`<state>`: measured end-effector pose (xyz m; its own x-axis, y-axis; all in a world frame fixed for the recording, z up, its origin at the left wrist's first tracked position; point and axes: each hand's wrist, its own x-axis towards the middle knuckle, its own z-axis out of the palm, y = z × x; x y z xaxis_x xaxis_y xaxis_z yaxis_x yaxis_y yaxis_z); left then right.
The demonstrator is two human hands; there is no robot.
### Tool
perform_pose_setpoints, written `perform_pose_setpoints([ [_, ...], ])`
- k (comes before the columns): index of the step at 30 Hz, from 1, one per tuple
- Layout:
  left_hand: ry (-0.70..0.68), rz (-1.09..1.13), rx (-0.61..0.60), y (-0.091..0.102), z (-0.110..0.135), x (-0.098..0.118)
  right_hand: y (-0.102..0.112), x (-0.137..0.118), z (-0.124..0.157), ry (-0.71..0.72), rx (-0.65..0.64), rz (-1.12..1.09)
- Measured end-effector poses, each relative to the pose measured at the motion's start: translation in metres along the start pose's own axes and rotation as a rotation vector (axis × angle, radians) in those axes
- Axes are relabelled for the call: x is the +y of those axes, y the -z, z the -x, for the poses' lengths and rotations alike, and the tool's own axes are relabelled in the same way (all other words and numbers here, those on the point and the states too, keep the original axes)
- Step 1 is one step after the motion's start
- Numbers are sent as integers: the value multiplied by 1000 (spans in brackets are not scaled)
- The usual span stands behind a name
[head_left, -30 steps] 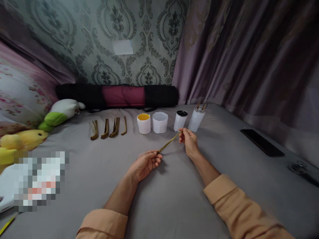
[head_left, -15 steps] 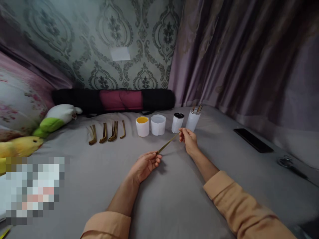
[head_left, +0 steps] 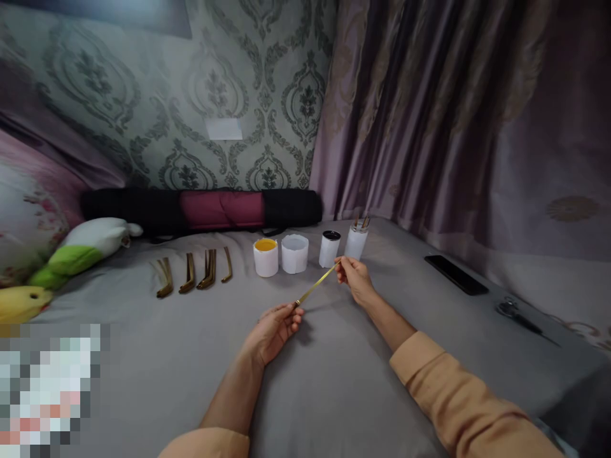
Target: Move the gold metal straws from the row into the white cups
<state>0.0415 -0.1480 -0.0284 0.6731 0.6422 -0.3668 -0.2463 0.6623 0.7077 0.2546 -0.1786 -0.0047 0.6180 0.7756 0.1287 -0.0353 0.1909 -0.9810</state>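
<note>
Gold-toned strip (head_left: pixel 317 285) is pinched between fingertips at either end — by left hand (head_left: pixel 275 334) and right hand (head_left: pixel 357 282) — right of the yellow-filled cup (head_left: pixel 266 262).

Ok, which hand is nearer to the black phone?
Right. The right hand is left of the black phone, apart from it; the left hand is farther left and lower in view.
</note>
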Motion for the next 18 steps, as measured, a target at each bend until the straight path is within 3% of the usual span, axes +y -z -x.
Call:
perform_pose_setpoints([
  [18, -16, 40, 4, 4, -2, 0, 0, -9, -4, 32, 37, 29],
])
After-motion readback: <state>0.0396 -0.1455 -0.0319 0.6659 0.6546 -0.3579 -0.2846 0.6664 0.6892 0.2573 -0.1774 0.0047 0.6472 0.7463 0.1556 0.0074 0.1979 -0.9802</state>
